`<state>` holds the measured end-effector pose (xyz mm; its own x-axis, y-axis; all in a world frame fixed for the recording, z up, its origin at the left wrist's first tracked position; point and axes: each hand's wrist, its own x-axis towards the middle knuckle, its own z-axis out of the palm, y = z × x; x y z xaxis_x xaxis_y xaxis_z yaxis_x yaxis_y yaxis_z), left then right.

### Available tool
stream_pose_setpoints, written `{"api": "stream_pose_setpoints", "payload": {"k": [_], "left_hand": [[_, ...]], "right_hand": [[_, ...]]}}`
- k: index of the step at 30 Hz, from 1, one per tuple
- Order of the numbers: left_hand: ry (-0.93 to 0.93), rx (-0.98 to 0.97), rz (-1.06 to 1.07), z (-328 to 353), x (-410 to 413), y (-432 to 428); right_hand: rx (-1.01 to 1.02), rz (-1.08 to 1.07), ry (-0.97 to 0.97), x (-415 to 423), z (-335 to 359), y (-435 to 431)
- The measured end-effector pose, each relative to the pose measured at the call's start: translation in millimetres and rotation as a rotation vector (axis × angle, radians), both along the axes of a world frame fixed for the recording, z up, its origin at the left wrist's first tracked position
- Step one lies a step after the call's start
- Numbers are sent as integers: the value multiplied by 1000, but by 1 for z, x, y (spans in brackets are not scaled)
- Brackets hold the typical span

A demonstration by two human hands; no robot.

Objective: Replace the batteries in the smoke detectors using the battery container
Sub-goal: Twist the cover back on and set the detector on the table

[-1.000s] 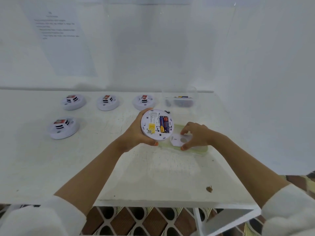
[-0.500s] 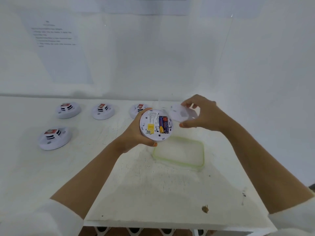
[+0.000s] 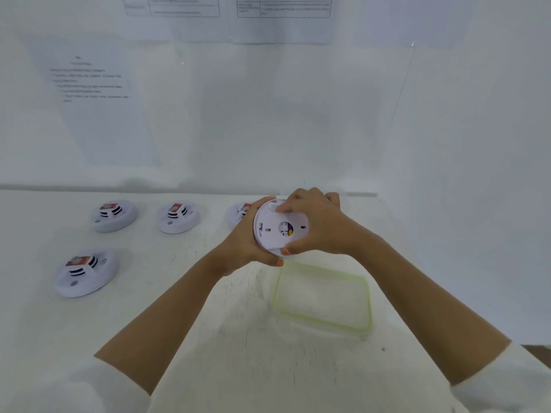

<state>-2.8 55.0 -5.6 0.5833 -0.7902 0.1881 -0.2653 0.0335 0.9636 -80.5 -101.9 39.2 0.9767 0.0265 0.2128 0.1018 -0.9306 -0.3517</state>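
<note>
The person holds a smoke detector in the air above the back edge of the white table, a little right of its middle, with the round back of the unit turned toward the camera. The left hand grips it from the left, fingers curled round the rim and the thumb under its lower edge. The right hand comes in from the right and holds a white cover plate flat against the detector's back, thumb at the plate's lower edge and fingertips at its top. A round hole in the plate shows a bit of yellow and dark colour beneath. Along the back edge stand the far-left detector, the middle detector and a third detector, the last partly hidden behind the left hand. A fourth detector sits nearer the left edge, in front of that row. A clear lid with a green rim lies flat on the table toward the right edge, just below the hands. Printed sheets hang on the wall behind.
</note>
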Motion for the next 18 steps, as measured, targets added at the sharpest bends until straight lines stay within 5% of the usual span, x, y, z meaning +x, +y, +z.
{"api": "stream_pose_setpoints", "payload": {"k": [18], "left_hand": [[-19, 5, -38, -6, 27, -3]], "right_hand": [[56, 26, 12, 22, -6, -5]]}}
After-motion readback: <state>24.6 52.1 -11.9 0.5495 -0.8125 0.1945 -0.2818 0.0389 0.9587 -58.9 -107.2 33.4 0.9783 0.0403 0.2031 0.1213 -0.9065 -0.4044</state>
